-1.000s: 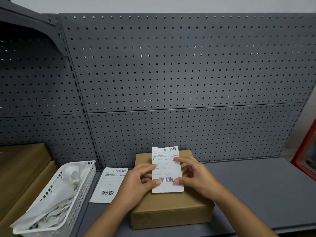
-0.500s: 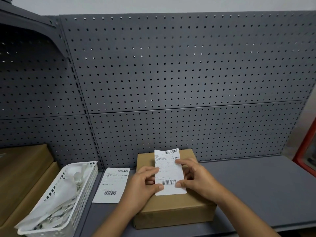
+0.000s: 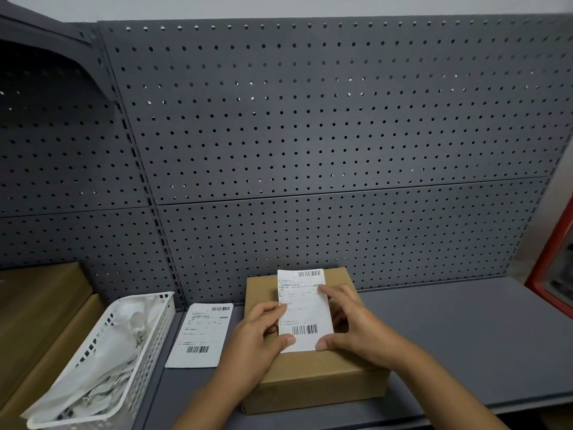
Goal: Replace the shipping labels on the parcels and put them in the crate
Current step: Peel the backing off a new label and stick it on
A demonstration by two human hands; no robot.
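- parcel [image 3: 310,370]: brown carton, 1 pc, flat on grey shelf [image 3: 449,342], ctr front, close to pegboard [image 3: 310,135].
- shipping label [image 3: 305,308]: white, barcodes top & btm, lying lengthwise on parcel's top face.
- L hand [image 3: 257,333]: thumb on label's lower-left corner, forefinger at its left edge, pinching it.
- R hand [image 3: 356,324]: thumb at lower-right corner, forefinger on upper right edge, pinching it.
- spare label [image 3: 201,333]: flat on shelf, just left of parcel.
- white basket [image 3: 139,361]: left of spare label, w/ crumpled white paper.

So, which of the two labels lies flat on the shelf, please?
The left label, beside the white basket; the right label is on the parcel.
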